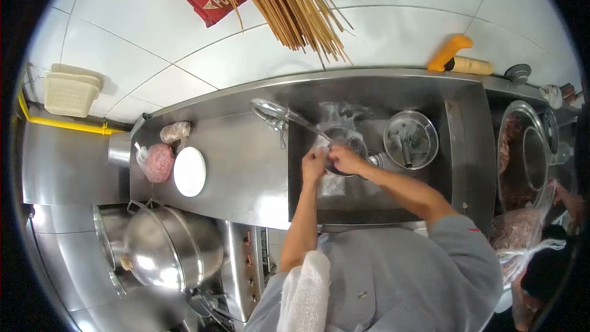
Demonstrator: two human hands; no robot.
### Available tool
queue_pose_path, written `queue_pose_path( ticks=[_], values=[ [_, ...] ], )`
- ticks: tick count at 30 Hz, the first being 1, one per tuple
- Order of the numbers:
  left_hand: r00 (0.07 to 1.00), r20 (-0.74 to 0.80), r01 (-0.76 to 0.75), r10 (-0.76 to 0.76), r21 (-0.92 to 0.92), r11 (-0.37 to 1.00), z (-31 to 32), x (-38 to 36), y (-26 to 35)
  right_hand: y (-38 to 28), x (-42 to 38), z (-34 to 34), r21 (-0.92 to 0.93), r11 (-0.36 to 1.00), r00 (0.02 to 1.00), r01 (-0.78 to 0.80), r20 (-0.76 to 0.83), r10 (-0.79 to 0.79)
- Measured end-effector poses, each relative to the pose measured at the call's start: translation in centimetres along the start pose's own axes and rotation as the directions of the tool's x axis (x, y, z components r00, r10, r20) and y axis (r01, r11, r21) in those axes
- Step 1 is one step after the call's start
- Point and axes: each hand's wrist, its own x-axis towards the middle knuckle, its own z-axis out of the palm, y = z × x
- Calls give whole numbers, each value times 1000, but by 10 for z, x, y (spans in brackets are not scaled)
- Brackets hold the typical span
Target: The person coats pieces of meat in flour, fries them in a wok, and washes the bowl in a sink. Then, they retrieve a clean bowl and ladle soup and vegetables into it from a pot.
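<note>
Both hands are in the steel sink (381, 200), near the end of the faucet (294, 117). My left hand (314, 165) has its fingers closed round something pale and translucent that I cannot make out. Right beside it, my right hand (345, 158) is curled, and what its fingers hold, if anything, is hidden. Under and behind the hands sits a round metal bowl (356, 141). To its right in the sink stands a second round metal bowl (432, 142) with water and a metal cylinder (405, 150) in it.
A white plate (189, 172) and a bag of ground meat (159, 163) lie on the left counter. Wooden sticks (289, 12) lie above the sink. An orange-handled tool (450, 52) rests behind it. A large pot (166, 246) stands lower left. At right, another person's hand (568, 200) is near a meat bag (516, 230).
</note>
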Motion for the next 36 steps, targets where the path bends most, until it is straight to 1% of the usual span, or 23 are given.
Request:
queue_pose_path(
  ticks=[2, 4, 6, 7, 8, 10, 12, 14, 16, 17, 18, 20, 21, 22, 24, 25, 27, 28, 30, 31, 34, 35, 36],
  values=[
    [999, 18, -41, 40, 43, 998, -2, -1, 8, 8, -15, -15, -77, 971, 851, 227, 501, -159],
    [991, 63, -128, 121, 120, 985, -4, -4, 15, 8, -13, -28, -181, 970, 849, 160, 527, -42],
    [997, 30, -77, 74, 140, 987, 14, -7, 13, -3, 7, -26, -313, 941, 990, -132, 0, 139],
    [999, 12, -51, 50, 110, 993, 18, -10, 17, -10, 17, -18, -51, 974, 960, -220, -191, 207],
    [1000, -8, -21, 22, 81, 996, 19, -12, 21, -14, 16, -20, -50, 974, 959, -222, -193, 209],
    [995, -15, -91, 97, 207, 974, -2, 5, 17, -25, 4, -21, -99, 960, 897, -260, 343, 279],
    [986, -19, -153, 168, 330, 932, -12, 7, 13, -2, -14, -25, -60, 998, 923, -17, 383, 39],
    [998, -17, -61, 65, 167, 984, -8, 2, 13, 9, -11, -40, -400, 836, 923, 376, 242, -300],
    [999, 30, -47, 46, 68, 997, -5, 21, -13, -9, 0, -28, -358, 882, 951, 307, 75, -301],
    [998, 11, -67, 67, 98, 993, -3, 22, -13, -37, 7, -39, -138, 990, 945, -13, 322, 57],
    [996, -11, -83, 85, 129, 988, -4, 21, -12, -60, 9, -52, -10, 920, 733, -391, 601, 318],
    [997, -35, -62, 70, 196, 979, -14, 16, 3, -53, -2, -64, -60, 909, 630, -413, 702, 333],
    [991, -5, -133, 135, 157, 979, -17, 17, 0, -24, -14, -63, -237, 968, 777, 77, 622, 90],
    [980, 23, -199, 197, 118, 973, -19, 14, -5, -2, -23, -56, -420, 749, 781, 512, 590, -203],
    [994, 110, -20, 4, 141, 990, -12, 8, 7, 6, -11, -48, -432, 717, 832, 547, 377, -407],
    [996, 84, 13, -18, 69, 998, -5, 9, 6, -7, -4, -39, -254, 936, 900, 243, 418, -121],
    [994, 65, -92, 88, 57, 994, -9, 33, -25, -48, 6, -47, -171, 933, 683, -316, 642, 349],
    [994, 63, -98, 94, 55, 994, -16, 35, -19, -49, 6, -55, -172, 935, 686, -311, 640, 346],
    [979, 98, -197, 180, 196, 961, -30, 26, -3, -41, -10, -69, -383, 847, 614, 368, 785, 88],
    [985, 102, -159, 142, 187, 969, -26, 18, 5, -35, -14, -77, -457, 770, 699, 446, 714, 19],
    [990, 116, -100, 83, 155, 983, -5, 0, 30, -35, 0, -58, -318, 940, 886, 126, 463, 38],
    [988, 137, -99, 74, 185, 978, -4, -1, 38, -65, 4, -67, -121, 972, 816, -202, 529, 236],
    [988, 138, -100, 75, 182, 978, -4, 2, 38, -72, -5, -72, -124, 972, 815, -201, 529, 237]
  ],
)
